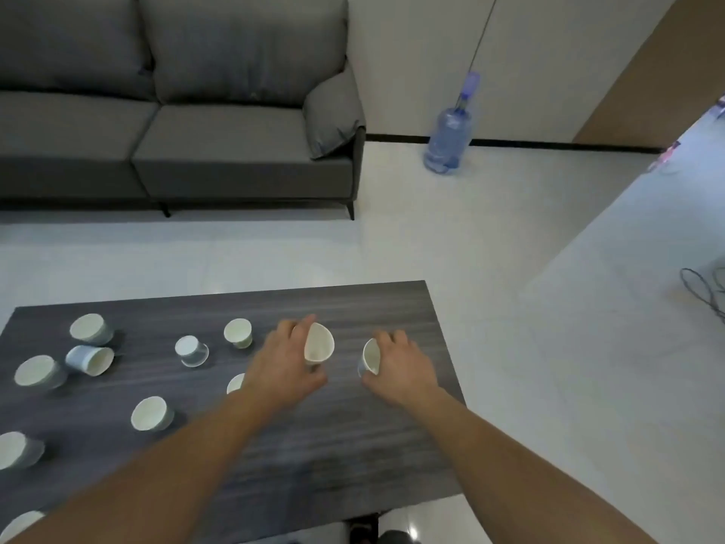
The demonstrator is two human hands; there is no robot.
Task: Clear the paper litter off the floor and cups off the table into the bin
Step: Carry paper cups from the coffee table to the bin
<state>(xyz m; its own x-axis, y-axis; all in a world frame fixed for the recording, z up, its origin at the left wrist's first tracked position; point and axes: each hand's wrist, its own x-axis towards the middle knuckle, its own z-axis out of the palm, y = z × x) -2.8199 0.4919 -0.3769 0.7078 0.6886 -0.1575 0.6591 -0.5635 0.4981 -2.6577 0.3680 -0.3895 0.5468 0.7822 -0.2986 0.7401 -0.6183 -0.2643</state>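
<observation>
Several paper cups stand or lie on the dark wood-grain table. My left hand grips one white cup, tilted with its mouth toward me, above the table's right part. My right hand grips a second cup, also tipped on its side. Other cups sit further left: an upright one, an overturned one, one lying on its side, and one near the front. Another cup is partly hidden behind my left wrist. No bin or paper litter is in view.
A grey sofa stands beyond the table across a strip of white floor. A blue water bottle stands by the far wall. Loose cables lie on the floor at the right edge. Dark shoes show below the table's near edge.
</observation>
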